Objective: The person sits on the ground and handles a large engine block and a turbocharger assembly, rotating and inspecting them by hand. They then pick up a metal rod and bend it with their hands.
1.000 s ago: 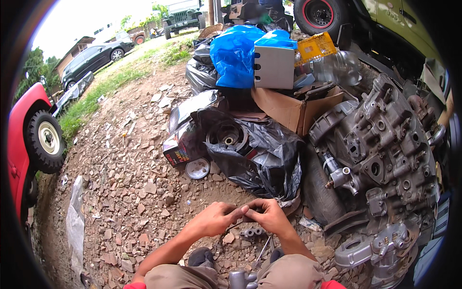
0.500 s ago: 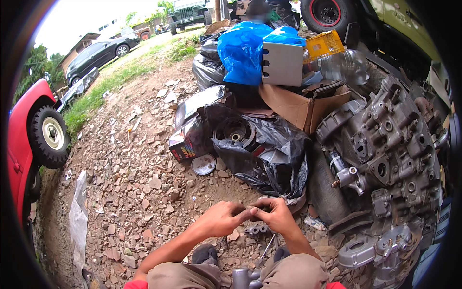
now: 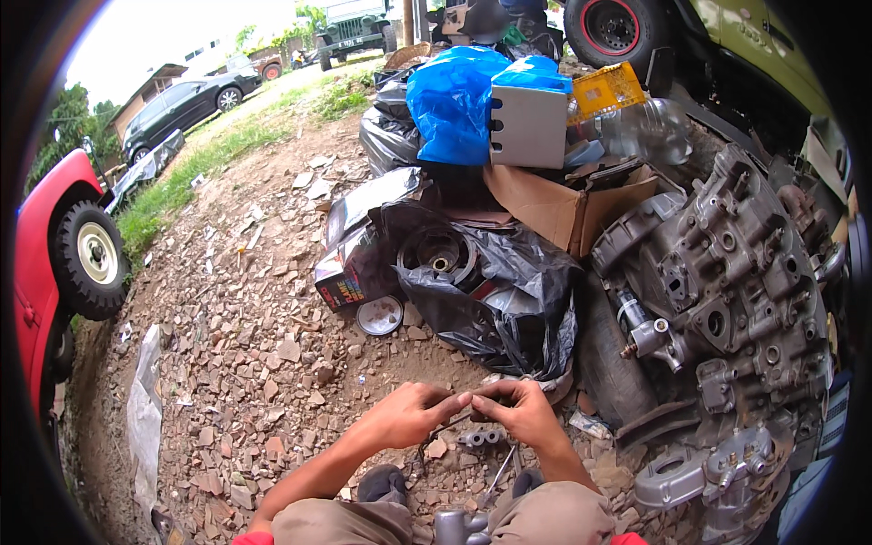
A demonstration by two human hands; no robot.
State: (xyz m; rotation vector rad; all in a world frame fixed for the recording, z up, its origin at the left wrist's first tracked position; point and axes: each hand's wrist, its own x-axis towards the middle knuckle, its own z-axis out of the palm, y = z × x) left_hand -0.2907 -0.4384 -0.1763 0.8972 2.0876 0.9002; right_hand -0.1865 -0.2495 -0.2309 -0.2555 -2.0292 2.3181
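- Dark and thin, the small metal piece (image 3: 465, 406) sat pinched between your two hands, just above your knees and over the rubble.
- Your left hand (image 3: 411, 413) had its fingers closed together on the piece's left end, thumb and forefinger pressed tight.
- Your right hand (image 3: 520, 411) gripped the other end, fingers curled shut over it (most of the piece was hidden under them, so what kind of part it was could not be told).
- Its long axis ran roughly left to right, from one set of fingertips to the other, with both hands equally near it.
- A thin dark wire or rod (image 3: 434, 436) slanted down and to the left from the pinch toward the ground.
- Directly beneath your hands lay a small grey fitting (image 3: 481, 438) and a slim metal tool (image 3: 500, 470) on the stones, close but not touching your fingers.
- Open room lay to your left over the gravel ground (image 3: 245, 363); to your right the big grey engine casting (image 3: 727, 318) stood near your right forearm.
- Ahead of your hands, the black plastic sheet (image 3: 509, 309) with a round pulley (image 3: 440, 254) on it lay near.
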